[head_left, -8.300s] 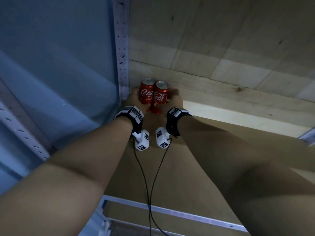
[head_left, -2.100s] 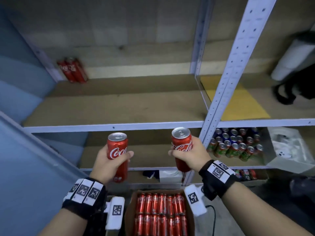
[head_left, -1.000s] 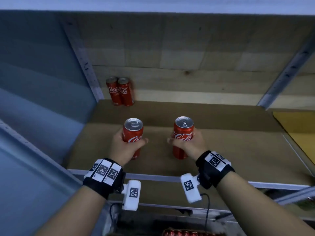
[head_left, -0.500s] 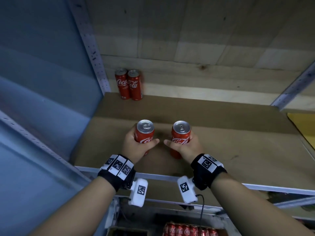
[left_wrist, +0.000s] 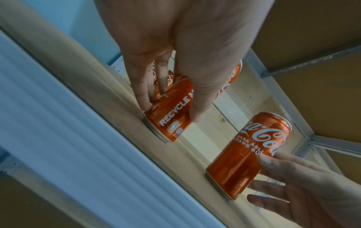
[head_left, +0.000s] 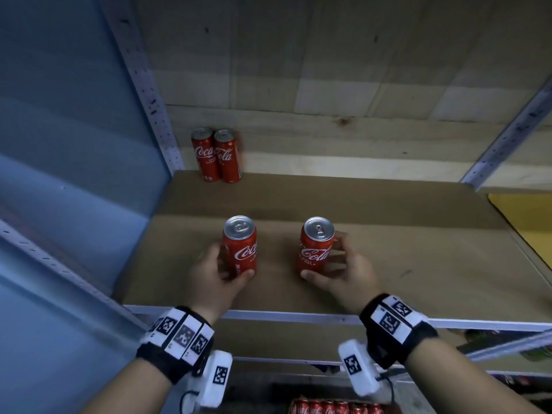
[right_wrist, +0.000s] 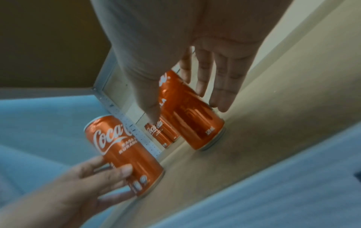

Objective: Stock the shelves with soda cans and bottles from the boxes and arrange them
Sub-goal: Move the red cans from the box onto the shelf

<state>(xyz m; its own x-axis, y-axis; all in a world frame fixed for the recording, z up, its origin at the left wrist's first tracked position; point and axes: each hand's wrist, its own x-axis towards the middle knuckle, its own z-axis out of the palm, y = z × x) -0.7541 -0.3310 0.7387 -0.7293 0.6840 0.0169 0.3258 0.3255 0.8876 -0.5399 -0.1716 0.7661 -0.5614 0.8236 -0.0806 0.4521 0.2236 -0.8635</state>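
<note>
Two red Coca-Cola cans stand upright on the brown shelf board, near its front. My left hand holds the left can low down, thumb in front and fingers behind. My right hand is spread loosely around the right can; its thumb lies near the can's base and its fingers are straight beside the can. Two more cans stand side by side in the back left corner.
A blue wall panel and a perforated metal upright close the shelf's left side. The metal front rail runs just under my wrists. A yellow board lies to the right. Below, a box of red cans shows.
Both cans came down from the air onto the shelf board and now stand further apart. My right hand's fingers have loosened from their can.
</note>
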